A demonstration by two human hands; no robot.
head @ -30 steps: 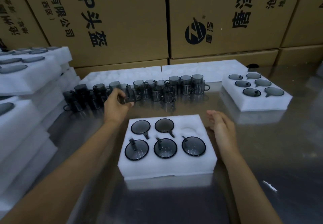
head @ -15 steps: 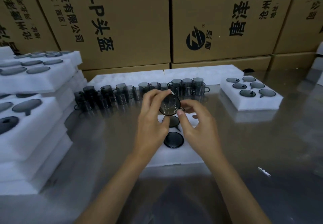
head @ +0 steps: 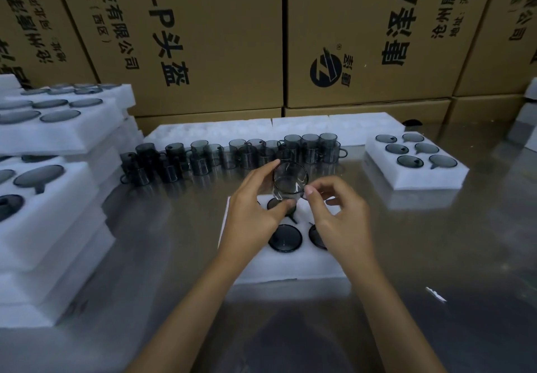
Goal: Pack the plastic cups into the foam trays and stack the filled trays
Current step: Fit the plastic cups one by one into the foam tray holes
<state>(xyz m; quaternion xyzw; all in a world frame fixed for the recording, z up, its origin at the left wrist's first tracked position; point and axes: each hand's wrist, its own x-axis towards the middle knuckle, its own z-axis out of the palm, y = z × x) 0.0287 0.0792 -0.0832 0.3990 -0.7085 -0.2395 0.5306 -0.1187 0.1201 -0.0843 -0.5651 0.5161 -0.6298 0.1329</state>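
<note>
Over the foam tray [head: 286, 268] at six o'clock, the left hand [head: 252, 212] and right hand [head: 340, 221] both pinch one smoky cup [head: 290, 182]. If its handle misses the slot, it could jam or tip. Spare cups [head: 232, 156] crowd twelve o'clock.

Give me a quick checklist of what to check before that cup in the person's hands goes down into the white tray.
1. Cup held firmly: ok. The left hand grips the cup by its side, and the right hand pinches near its handle.
2. Cup above the right tray: ok. It hangs over the far side of the foam tray.
3. Free pocket under it: cannot tell, the hands hide that part.
4. Handle turned toward the pocket's notch: cannot tell.
5. Nearer pockets filled: ok for the packed cup that shows.
6. More cups waiting: ok, the row of cups stands behind.
</note>
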